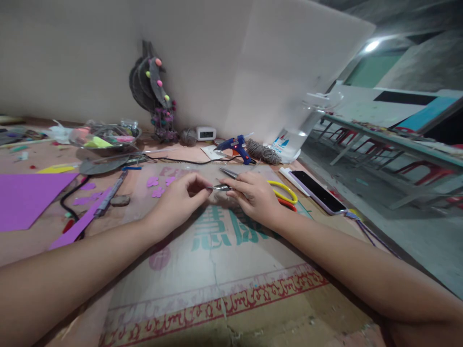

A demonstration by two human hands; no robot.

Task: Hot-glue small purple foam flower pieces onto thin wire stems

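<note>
My right hand (255, 195) is closed around a small silver pointed metal tool (221, 187); its exact kind is unclear. The thumb and forefinger of my left hand (184, 196) pinch together at the tool's tip. Whatever lies between them is too small to make out. Under and behind my right hand are scissors with yellow and orange handle loops (284, 191), their tip pointing to the far left. Several purple flower-shaped cutouts (157, 192) lie on the printed cardboard (202, 270), just beyond my left hand.
Purple sheet (32, 197), a purple strip (77, 221) and a marker (111, 193) are at left. A blue glue gun (233, 145), grey yarn (264, 152), small clock (206, 133) and filled bowl (104, 143) stand behind. A phone (318, 192) lies right, near the table's edge.
</note>
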